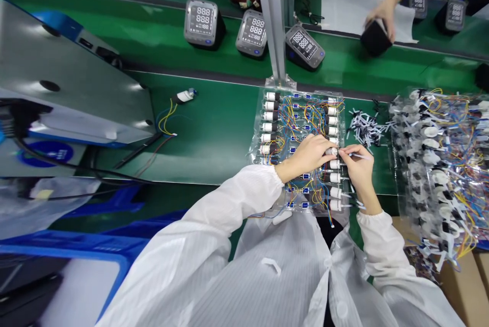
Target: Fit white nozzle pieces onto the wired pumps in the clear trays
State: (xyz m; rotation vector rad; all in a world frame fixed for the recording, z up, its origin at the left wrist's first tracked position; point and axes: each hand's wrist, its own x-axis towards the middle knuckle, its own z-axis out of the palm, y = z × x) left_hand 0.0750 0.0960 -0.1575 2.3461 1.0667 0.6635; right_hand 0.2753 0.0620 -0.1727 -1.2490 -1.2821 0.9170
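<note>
A clear plastic tray lies in front of me, with columns of small white-and-black cylindrical motors, coloured wires and little blue boards. My left hand reaches across it from the left, fingers closed on one motor in the right column. Close against that motor's right end, my right hand pinches a thin white strip. Similar strips stick out from the motors lower in that column. Just right of the tray is a loose pile of black-and-white strips.
More filled plastic trays are stacked at the right. One wired motor lies left on the green bench, near a large metal machine. A metal post rises behind the tray among several display units. Across, a co-worker's hand holds a black object.
</note>
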